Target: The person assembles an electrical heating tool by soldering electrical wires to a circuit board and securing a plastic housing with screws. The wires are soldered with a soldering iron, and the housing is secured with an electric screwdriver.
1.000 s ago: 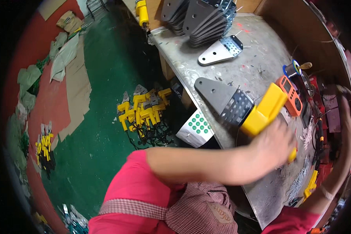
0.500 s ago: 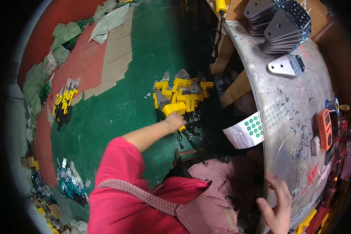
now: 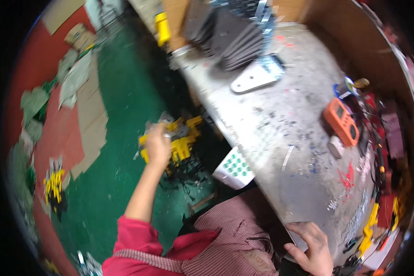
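Observation:
My left hand (image 3: 158,146) reaches down, arm stretched, to a pile of yellow-handled corded tools (image 3: 181,146) with grey metal heads on the floor. Its fingers are smeared by motion, so whether it grips one of them cannot be made out. Black cords (image 3: 183,174) trail from the near side of the pile. At the near edge of the worktable (image 3: 303,202) rests my right hand (image 3: 312,246), its fingers laid over the edge, thumb apart and nothing held.
Stacked grey metal plates (image 3: 237,39) stand at the table's far end beside a silver plate (image 3: 257,76). To the right lie an orange meter (image 3: 341,120) and a solder spool (image 3: 345,88). A sticker sheet (image 3: 234,169) overhangs the edge. More yellow tools (image 3: 54,184) lie left.
My left hand, which carried a yellow-handled tool above the pile, has moved farther out and down onto it. My right hand has come to rest on the table edge. The view has turned rightward.

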Available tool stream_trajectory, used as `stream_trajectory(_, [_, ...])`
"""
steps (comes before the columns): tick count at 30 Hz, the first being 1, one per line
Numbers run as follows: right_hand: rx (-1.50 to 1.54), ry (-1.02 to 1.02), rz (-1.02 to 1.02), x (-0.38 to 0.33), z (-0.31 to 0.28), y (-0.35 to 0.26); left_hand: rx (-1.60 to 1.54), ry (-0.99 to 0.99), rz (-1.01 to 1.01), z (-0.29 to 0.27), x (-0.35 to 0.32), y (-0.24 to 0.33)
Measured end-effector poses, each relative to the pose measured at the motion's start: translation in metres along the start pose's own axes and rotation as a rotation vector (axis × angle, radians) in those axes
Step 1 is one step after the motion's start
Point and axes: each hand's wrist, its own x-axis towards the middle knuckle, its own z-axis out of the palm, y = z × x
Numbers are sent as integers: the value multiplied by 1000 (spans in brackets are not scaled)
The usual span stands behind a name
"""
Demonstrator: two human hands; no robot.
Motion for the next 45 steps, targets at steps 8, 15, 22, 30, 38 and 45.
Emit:
stream_trajectory(8, [-111,58,-270,-22,7,43,80,-359,552,-5,116,231])
stream_trajectory(15, [14,364,39,-108,-19,117,-449,-367,304,24,126,193])
stream_trajectory(22, [-139,1018,700,-158,-139,322,-616,-977,1005,-30,-52,355])
stream_trajectory(30, [-889,719,713,-112,-202,431,-456,-1212,1172,-56,-92,420])
stream_trajectory(38, [-431,1101,369,-161,-136,311,-384,-1124,1177,-27,-122,429])
stream_trajectory(45, [994,757,638,-184,7,200,-539,-913,1116,-31,-122,443])
